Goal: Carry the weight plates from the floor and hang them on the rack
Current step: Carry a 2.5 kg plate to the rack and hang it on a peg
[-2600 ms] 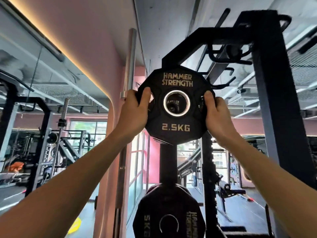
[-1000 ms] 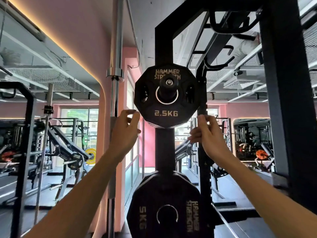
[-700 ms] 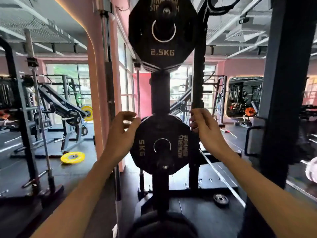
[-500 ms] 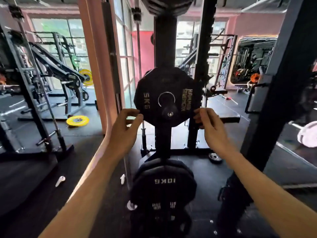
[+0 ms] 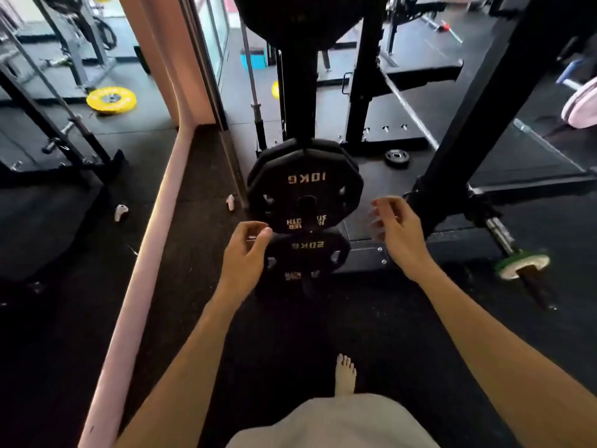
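Head view looks straight down the storage post of the rack [image 5: 298, 101], where the 10 kg plate [image 5: 305, 185] hangs on its peg with another plate close behind it, and the 20 kg plate [image 5: 307, 257] hangs just below, near the floor; the lower edge of a further plate [image 5: 287, 24] fills the top of the frame. One small black plate [image 5: 397, 157] lies flat on the rubber floor beyond the rack base, to the right of the post and well apart from both hands. The left hand [image 5: 245, 253] hovers in front of the left rim of the 20 kg plate, fingers loosely curled and holding nothing; whether it touches the rim cannot be told. The right hand [image 5: 395, 231] hangs in the air to the right of the hung plates, fingers half open and empty. Judging by this, the step in hand is the gap between hangings: both hands are free and the gaze is down, looking for the next plate. The next move likely calls for stepping round the post, bending to the small plate and lifting it off the floor. A yellow plate [image 5: 111, 100] lies farther left, and a bare foot [image 5: 345, 376] stands on the mat
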`<action>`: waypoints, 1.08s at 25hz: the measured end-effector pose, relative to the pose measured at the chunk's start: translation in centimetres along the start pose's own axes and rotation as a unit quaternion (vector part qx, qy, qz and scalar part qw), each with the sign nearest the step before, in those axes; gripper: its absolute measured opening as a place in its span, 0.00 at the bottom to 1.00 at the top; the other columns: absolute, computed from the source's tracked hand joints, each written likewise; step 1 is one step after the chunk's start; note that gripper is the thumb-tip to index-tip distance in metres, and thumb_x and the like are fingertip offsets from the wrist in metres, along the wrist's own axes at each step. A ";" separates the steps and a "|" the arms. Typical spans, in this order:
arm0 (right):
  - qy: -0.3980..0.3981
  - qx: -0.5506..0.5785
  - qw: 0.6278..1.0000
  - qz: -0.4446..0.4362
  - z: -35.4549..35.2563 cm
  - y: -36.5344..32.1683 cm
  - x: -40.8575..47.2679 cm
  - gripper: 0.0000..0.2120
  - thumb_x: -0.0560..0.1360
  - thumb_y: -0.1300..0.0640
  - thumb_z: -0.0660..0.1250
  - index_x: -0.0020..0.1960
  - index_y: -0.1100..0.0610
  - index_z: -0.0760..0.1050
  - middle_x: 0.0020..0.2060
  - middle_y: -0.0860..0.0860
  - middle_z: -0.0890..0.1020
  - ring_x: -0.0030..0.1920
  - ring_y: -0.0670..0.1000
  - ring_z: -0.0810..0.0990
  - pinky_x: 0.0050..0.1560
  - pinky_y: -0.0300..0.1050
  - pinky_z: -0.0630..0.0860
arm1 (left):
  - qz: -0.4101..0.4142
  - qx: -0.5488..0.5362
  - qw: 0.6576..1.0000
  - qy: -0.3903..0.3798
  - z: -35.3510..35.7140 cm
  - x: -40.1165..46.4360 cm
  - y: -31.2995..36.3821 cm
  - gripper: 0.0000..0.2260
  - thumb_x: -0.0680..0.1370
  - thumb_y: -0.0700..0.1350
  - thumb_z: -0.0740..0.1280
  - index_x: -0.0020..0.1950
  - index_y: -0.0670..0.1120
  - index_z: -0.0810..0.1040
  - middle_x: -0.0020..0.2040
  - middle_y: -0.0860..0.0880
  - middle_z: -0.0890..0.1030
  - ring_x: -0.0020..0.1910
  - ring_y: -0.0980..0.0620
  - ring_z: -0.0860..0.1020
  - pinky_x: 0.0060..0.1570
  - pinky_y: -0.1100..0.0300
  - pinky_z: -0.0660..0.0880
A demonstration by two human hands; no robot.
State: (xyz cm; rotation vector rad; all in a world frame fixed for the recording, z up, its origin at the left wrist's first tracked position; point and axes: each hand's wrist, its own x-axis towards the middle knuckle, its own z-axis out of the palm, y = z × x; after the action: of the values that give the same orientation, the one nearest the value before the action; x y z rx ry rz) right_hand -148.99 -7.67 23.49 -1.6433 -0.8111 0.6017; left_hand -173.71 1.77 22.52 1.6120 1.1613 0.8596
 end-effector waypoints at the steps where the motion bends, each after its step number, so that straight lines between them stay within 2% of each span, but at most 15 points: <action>1: 0.003 -0.001 1.000 0.030 -0.1 2.3 -1.7 0.09 0.81 0.47 0.60 0.51 0.51 0.76 0.43 0.56 0.80 0.39 0.52 0.78 0.39 0.49 0.75 | -0.026 0.005 1.000 -0.014 0.4 -1.7 -2.0 0.04 0.81 0.47 0.65 0.49 0.56 0.76 0.48 0.53 0.80 0.44 0.64 0.78 0.44 0.72 0.72; 4: 0.012 -0.015 0.994 0.110 -0.8 7.5 -6.7 0.10 0.82 0.48 0.58 0.51 0.52 0.75 0.42 0.53 0.79 0.39 0.51 0.79 0.38 0.50 0.76 | -0.092 0.035 0.994 -0.052 1.6 -5.5 -6.5 0.02 0.81 0.49 0.64 0.50 0.55 0.76 0.48 0.52 0.80 0.45 0.56 0.77 0.45 0.63 0.72; 7: 0.015 -0.041 0.980 0.196 -2.2 11.4 -11.6 0.12 0.82 0.47 0.58 0.50 0.53 0.74 0.42 0.51 0.79 0.38 0.48 0.78 0.35 0.45 0.75 | -0.156 0.076 0.980 -0.096 3.1 -8.7 -10.2 0.03 0.81 0.50 0.64 0.53 0.54 0.76 0.49 0.52 0.80 0.48 0.54 0.78 0.47 0.59 0.73; 10: 0.030 -0.066 0.958 0.276 -4.8 15.6 -16.8 0.12 0.81 0.45 0.58 0.49 0.52 0.74 0.41 0.52 0.79 0.38 0.49 0.78 0.34 0.44 0.75 | -0.209 0.134 0.957 -0.150 5.1 -12.1 -13.1 0.05 0.81 0.52 0.63 0.54 0.52 0.75 0.50 0.53 0.79 0.51 0.52 0.78 0.53 0.55 0.75; 13: 0.029 -0.076 0.925 0.370 -8.0 19.4 -21.7 0.13 0.82 0.47 0.59 0.50 0.56 0.74 0.41 0.54 0.79 0.37 0.51 0.78 0.35 0.47 0.75 | -0.269 0.202 0.912 -0.233 7.1 -14.8 -15.5 0.07 0.81 0.54 0.63 0.54 0.52 0.74 0.51 0.51 0.79 0.53 0.50 0.78 0.57 0.49 0.76; 15: 0.019 -0.080 0.897 0.434 -10.7 21.6 -25.5 0.13 0.82 0.48 0.59 0.51 0.58 0.74 0.41 0.56 0.79 0.38 0.52 0.78 0.36 0.47 0.75 | -0.292 0.263 0.861 -0.322 8.8 -16.6 -16.5 0.10 0.81 0.55 0.62 0.56 0.50 0.73 0.53 0.47 0.80 0.52 0.48 0.79 0.56 0.50 0.76; 18: 0.006 -0.088 0.855 0.511 -15.7 24.2 -31.5 0.14 0.82 0.48 0.59 0.53 0.59 0.73 0.40 0.56 0.78 0.36 0.52 0.77 0.33 0.45 0.74 | -0.264 0.357 0.763 -0.470 12.2 -19.5 -16.5 0.14 0.82 0.54 0.61 0.60 0.46 0.73 0.56 0.44 0.80 0.50 0.48 0.77 0.49 0.55 0.73; 20: 0.018 -0.071 0.840 0.538 -19.6 25.5 -35.4 0.13 0.82 0.49 0.59 0.52 0.59 0.73 0.38 0.55 0.78 0.35 0.51 0.77 0.34 0.45 0.74 | -0.232 0.392 0.721 -0.522 16.0 -21.7 -15.5 0.15 0.82 0.53 0.61 0.63 0.45 0.73 0.57 0.43 0.79 0.49 0.48 0.76 0.46 0.56 0.72; 24: 0.092 -0.022 0.825 0.558 -27.6 26.7 -43.1 0.10 0.82 0.51 0.59 0.51 0.57 0.72 0.37 0.54 0.76 0.32 0.50 0.74 0.31 0.41 0.71 | -0.179 0.430 0.690 -0.554 25.4 -26.4 -12.8 0.14 0.82 0.52 0.61 0.63 0.46 0.72 0.56 0.45 0.79 0.45 0.50 0.77 0.42 0.57 0.73; 27: 0.126 0.002 0.802 0.584 -33.8 27.9 -49.5 0.09 0.82 0.52 0.60 0.45 0.56 0.71 0.34 0.53 0.76 0.29 0.51 0.73 0.31 0.42 0.72 | -0.141 0.436 0.682 -0.570 33.6 -31.1 -10.3 0.13 0.82 0.52 0.61 0.62 0.46 0.73 0.54 0.45 0.80 0.47 0.49 0.78 0.48 0.54 0.75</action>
State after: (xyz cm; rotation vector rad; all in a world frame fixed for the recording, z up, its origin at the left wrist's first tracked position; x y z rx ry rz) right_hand -149.38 -70.20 2.00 -2.0564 0.5288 1.1670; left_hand -155.79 -36.29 1.69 2.0330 0.7807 -1.0554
